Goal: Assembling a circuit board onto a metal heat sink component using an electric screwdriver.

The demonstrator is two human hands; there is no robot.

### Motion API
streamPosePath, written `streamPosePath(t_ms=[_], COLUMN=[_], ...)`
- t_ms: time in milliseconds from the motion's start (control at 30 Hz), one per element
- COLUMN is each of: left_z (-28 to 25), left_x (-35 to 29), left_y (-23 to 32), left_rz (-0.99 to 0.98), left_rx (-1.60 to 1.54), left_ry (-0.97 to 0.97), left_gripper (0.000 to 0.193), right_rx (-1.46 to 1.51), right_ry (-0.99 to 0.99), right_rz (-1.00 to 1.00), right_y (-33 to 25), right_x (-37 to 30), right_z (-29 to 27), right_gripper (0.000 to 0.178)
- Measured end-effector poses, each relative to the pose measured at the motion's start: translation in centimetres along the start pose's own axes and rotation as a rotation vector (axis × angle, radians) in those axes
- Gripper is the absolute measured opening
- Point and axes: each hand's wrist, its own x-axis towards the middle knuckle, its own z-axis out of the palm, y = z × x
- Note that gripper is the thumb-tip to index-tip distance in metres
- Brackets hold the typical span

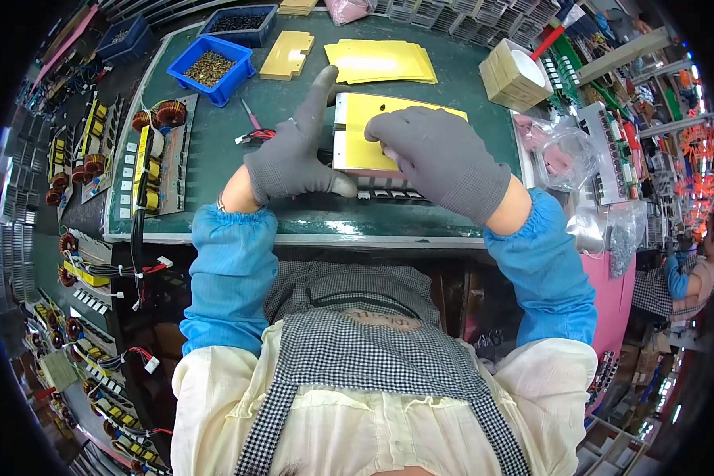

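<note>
A metal-edged panel covered with a yellow sheet [357,131] lies near the middle of the green bench, with a row of dark and white parts showing along its near edge. At its left end is my left hand [293,147], in a grey glove, with thumb and forefinger spread wide apart around that end. My right hand [444,155], gloved in grey too, rests over the yellow sheet with its fingers curled together. Whatever those fingers pinch is hidden by the glove. A small dark spot [382,107] shows on the sheet beside the right fingertips.
Behind are a blue bin of small brass-coloured parts [211,68], stacked yellow sheets [381,62] and a yellow block [287,55]. A circuit board with copper coils [159,159] stands left. Right are a box with a white round container [517,75] and plastic bags [567,159].
</note>
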Motion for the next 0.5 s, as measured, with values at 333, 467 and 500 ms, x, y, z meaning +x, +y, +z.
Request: streamPosePath(t_ms=[333, 467, 500], left_z=[0.0, 0.0, 0.1], left_x=[-0.2, -0.2, -0.2], left_y=[0.0, 0.0, 0.0], left_rz=[-0.004, -0.008, -0.012], left_rx=[0.015, 0.049, 0.036], left_ry=[0.005, -0.004, 0.005], left_gripper=[0.148, 0.15, 0.151], right_rx=[0.456, 0.802, 0.804], right_ry=[0.139, 0.17, 0.183], right_rz=[0.242, 0.643, 0.611], right_y=[1.7, 2.9, 2.9], right_x=[-1.3, -4.7, -5.3], right_z=[-3.9, -4.4, -3.9], right_gripper=[0.03, 0.025, 0.025])
